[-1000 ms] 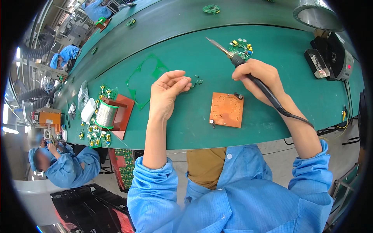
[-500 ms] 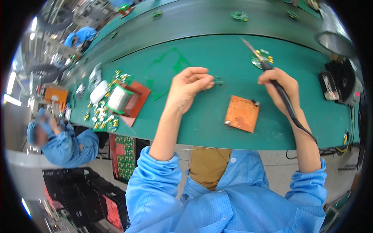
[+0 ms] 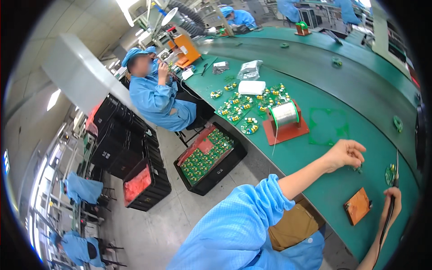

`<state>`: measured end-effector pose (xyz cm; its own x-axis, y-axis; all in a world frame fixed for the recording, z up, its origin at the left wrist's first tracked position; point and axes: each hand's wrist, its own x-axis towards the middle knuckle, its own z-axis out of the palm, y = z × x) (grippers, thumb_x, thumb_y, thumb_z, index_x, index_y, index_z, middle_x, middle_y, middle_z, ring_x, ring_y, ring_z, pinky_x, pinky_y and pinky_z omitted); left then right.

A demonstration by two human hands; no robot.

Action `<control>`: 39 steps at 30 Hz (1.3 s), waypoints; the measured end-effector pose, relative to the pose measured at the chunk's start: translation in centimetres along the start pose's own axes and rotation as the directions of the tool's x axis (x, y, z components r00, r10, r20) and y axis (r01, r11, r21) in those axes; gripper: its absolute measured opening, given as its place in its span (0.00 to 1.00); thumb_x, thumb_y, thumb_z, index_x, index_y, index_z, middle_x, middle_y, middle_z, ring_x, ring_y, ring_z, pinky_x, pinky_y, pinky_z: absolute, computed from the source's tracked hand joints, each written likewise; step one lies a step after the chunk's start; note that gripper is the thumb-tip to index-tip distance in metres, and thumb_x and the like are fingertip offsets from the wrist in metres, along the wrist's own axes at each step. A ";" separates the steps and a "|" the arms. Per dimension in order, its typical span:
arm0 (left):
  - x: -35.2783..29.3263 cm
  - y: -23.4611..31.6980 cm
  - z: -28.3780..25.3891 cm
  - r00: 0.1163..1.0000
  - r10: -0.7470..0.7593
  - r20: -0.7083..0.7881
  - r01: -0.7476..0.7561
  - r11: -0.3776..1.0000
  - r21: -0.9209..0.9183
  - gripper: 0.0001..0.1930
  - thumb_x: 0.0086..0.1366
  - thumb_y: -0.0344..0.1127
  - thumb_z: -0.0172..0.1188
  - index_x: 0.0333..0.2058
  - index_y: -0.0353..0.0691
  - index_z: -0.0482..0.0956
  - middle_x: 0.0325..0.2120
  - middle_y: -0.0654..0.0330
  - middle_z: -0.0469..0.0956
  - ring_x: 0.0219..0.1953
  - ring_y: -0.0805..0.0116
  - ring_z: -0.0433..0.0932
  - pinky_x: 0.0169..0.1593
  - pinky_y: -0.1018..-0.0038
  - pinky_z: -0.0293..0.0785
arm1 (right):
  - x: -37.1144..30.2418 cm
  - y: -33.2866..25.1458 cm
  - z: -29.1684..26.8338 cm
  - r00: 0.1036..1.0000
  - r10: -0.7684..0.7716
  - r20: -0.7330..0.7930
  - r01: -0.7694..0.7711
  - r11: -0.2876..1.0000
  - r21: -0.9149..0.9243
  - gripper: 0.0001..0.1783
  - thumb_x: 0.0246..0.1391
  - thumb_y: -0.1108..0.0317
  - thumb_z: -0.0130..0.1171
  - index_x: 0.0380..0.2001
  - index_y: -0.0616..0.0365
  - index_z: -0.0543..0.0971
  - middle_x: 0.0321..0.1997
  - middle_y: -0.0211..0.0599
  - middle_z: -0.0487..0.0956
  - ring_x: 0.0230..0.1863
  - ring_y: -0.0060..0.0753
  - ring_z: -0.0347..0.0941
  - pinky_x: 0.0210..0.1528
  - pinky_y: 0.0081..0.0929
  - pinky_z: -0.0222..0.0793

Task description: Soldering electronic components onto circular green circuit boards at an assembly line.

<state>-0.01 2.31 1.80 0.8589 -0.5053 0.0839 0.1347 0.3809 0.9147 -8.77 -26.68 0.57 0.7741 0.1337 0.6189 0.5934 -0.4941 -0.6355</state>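
My right hand [image 3: 392, 198] is closed around the dark handle of a soldering iron [image 3: 396, 181], its cable hanging along my forearm. Beside the iron's metal shaft lies a round green circuit board [image 3: 389, 174]. My left hand [image 3: 346, 155] hovers over the green bench mat with fingers half curled and apart, and nothing shows in it. Just below it are small green pieces [image 3: 357, 169], too blurred to make out. An orange-brown square fixture block [image 3: 358, 207] lies between my hands, nearer to the bench's front edge.
Left of my hand, a solder wire spool [image 3: 284, 113] sits on a red stand [image 3: 300, 130], near a thin green cut-out sheet [image 3: 328, 126]. Several ring-shaped boards [image 3: 236, 108] surround a white box [image 3: 252, 87]. A conveyor belt [image 3: 310, 67] runs behind; a seated co-worker [image 3: 155, 99] is far left.
My view has swung left, so the bench and both hands now appear farther right. The iron stays in my right hand. My left hand's fingers look a little more spread.
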 end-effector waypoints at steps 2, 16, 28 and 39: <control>0.0 0.4 -0.3 0.998 0.057 -0.026 -0.057 0.998 -0.004 0.20 0.50 0.19 0.62 0.44 0.32 0.73 0.30 0.57 0.78 0.32 0.74 0.77 0.39 0.78 0.75 | -0.3 0.0 0.1 0.996 0.085 -0.030 -0.085 0.996 0.013 0.06 0.56 0.79 0.44 0.34 0.60 0.70 0.33 0.32 0.68 0.34 0.21 0.64 0.38 0.17 0.60; 0.9 0.6 -1.4 0.976 0.182 -0.123 -0.098 0.862 0.497 0.09 0.55 0.28 0.62 0.36 0.36 0.78 0.31 0.64 0.77 0.35 0.76 0.74 0.42 0.77 0.73 | 1.2 -1.6 1.1 0.992 0.072 -0.100 -0.079 0.995 -0.062 0.05 0.50 0.82 0.48 0.31 0.63 0.71 0.31 0.36 0.72 0.35 0.24 0.68 0.41 0.20 0.64; -3.8 2.1 6.4 0.811 0.007 0.585 -0.569 0.242 0.786 0.07 0.49 0.22 0.60 0.27 0.37 0.71 0.25 0.60 0.74 0.34 0.60 0.72 0.35 0.69 0.71 | 1.7 -2.6 -0.2 0.994 0.037 -0.104 -0.049 0.992 -0.114 0.09 0.51 0.79 0.51 0.36 0.60 0.75 0.28 0.33 0.76 0.31 0.21 0.74 0.35 0.17 0.68; -2.5 2.1 7.9 0.627 -0.144 0.766 -0.772 0.017 0.635 0.08 0.49 0.28 0.53 0.26 0.40 0.63 0.21 0.60 0.68 0.31 0.61 0.69 0.33 0.70 0.70 | 3.4 0.1 1.4 0.923 -0.303 -0.239 0.333 0.938 0.099 0.09 0.46 0.81 0.51 0.33 0.60 0.75 0.25 0.35 0.76 0.27 0.28 0.74 0.32 0.21 0.69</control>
<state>-5.77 -1.73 6.67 0.1404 -0.9644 0.2239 -0.9748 -0.0950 0.2020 -5.80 -25.10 1.97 0.4820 0.0678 0.8735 0.8362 -0.3334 -0.4355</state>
